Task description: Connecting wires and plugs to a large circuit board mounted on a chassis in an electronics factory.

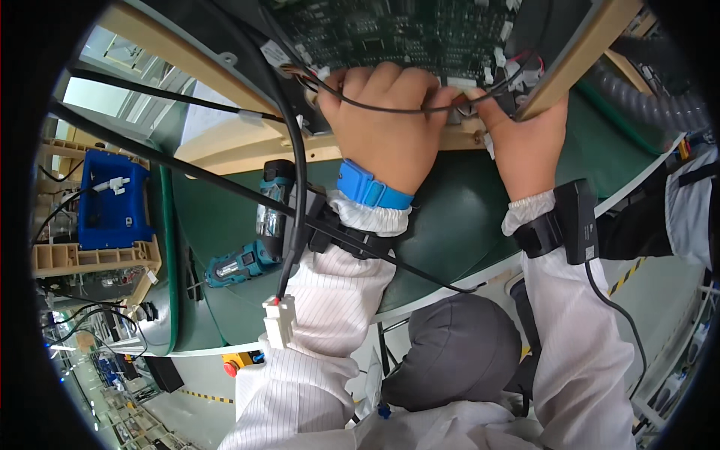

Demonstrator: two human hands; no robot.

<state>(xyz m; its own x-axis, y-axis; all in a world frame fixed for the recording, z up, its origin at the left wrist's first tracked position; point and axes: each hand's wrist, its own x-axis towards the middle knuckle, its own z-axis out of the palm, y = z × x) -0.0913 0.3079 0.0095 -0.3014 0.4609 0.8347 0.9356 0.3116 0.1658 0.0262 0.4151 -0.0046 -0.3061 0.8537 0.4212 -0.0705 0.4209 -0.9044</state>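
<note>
A green circuit board (pixel 367 34) sits in a dark housing with a tan frame (pixel 255 154) along its near side. My left hand (pixel 386 124) reaches over that frame to the board's near edge. Its fingers are curled down, and what they grip is hidden. My right hand (pixel 531 142) is at the right corner of the frame. Its thumb meets the left thumb beside a white connector (pixel 459 82), its fingers are mostly out of sight, and what it pinches cannot be made out. A thin black cable (pixel 390 111) arches across my left hand.
A teal-and-black cordless screwdriver (pixel 259 236) lies on the green tabletop (pixel 450 217). Thick black cables cross above, one ending in a hanging white plug (pixel 279 322). At left is a blue bin (pixel 116 199); at right, a grey corrugated hose (pixel 656 101). A grey stool (pixel 461 352) stands below.
</note>
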